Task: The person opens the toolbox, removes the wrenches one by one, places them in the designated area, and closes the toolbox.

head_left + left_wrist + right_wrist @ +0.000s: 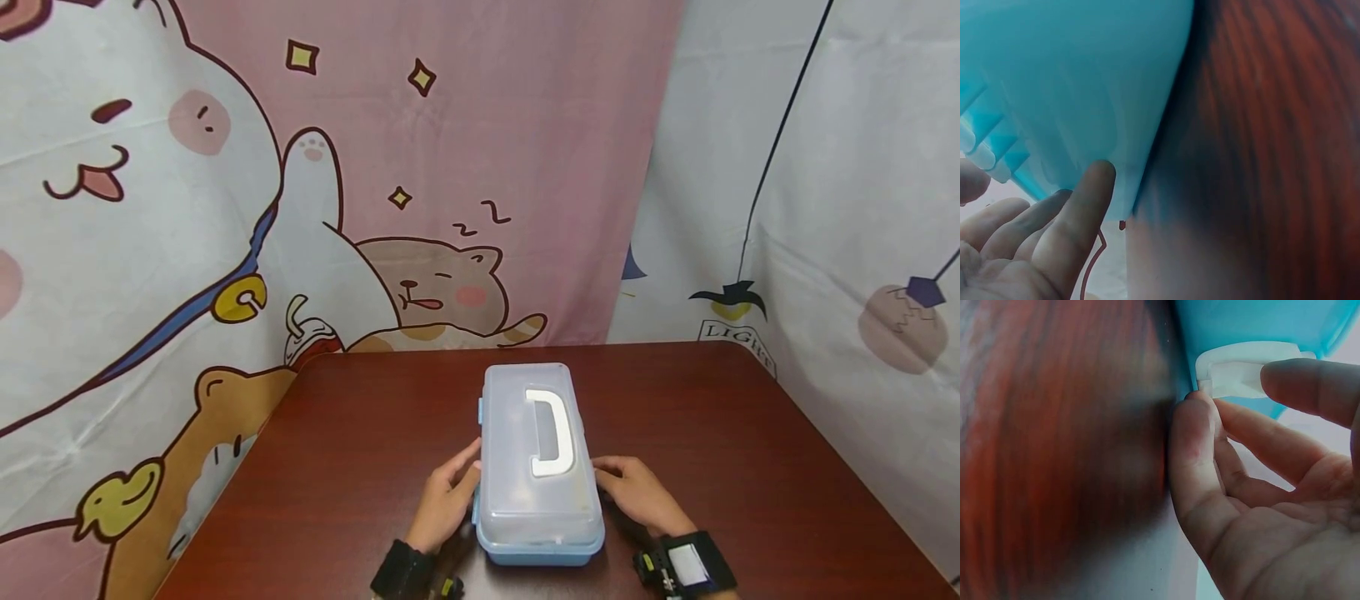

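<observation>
A plastic storage box (525, 517) with a light blue base, a translucent lid and a white carry handle (562, 433) stands closed on the table. My left hand (442, 504) lies along its left side. In the left wrist view, fairly straight fingers (1079, 219) touch the blue wall near the bottom, beside a ribbed blue part (994, 144). On the box's right side is a white latch (1244, 369). My right hand (637, 492) pinches that latch, thumb on its face and curled fingertips at its lower edge in the right wrist view.
The dark red-brown wooden table (360, 417) stretches around the box to both sides. Behind it hangs a pink and white cloth (480, 167) with cartoon animals, and a pale printed cloth (825, 208) is at the right. Both wrists wear black straps (405, 571).
</observation>
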The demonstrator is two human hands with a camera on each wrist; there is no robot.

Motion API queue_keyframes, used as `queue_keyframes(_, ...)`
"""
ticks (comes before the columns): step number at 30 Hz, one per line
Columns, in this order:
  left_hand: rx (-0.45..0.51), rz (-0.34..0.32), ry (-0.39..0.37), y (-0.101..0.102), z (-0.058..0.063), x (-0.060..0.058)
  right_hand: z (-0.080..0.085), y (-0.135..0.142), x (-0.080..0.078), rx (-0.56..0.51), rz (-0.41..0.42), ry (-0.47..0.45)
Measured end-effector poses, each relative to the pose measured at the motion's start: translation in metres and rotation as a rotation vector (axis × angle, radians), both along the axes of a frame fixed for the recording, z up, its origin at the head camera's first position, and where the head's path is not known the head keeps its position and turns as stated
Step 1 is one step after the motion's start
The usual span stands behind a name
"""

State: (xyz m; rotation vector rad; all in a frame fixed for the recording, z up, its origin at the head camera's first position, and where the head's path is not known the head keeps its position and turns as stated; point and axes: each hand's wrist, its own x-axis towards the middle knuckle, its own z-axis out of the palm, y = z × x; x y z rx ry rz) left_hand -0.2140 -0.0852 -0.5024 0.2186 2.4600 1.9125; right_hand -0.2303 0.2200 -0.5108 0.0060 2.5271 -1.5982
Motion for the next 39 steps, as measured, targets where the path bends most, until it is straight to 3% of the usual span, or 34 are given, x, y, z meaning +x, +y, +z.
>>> queue_keyframes(13,-0.085,0.110,0.123,0.003,0.006,0.002,0.001,-0.001,-0.001,0.022,-0.025,-0.010)
queue_keyframes(18,-0.061,0.143,0.188,0.004,0.011,0.006,0.001,-0.001,-0.002,0.032,-0.029,-0.005)
queue_keyframes(27,-0.165,-0.013,0.543,0.005,0.010,0.008,0.004,-0.001,-0.002,0.031,-0.032,0.005)
queue_keyframes(32,-0.174,-0.124,0.671,0.005,0.009,0.009,0.003,0.000,-0.003,0.037,-0.040,0.004)
queue_keyframes(39,-0.227,-0.200,0.849,0.012,0.012,0.016,0.000,-0.001,-0.003,0.041,-0.048,-0.010)
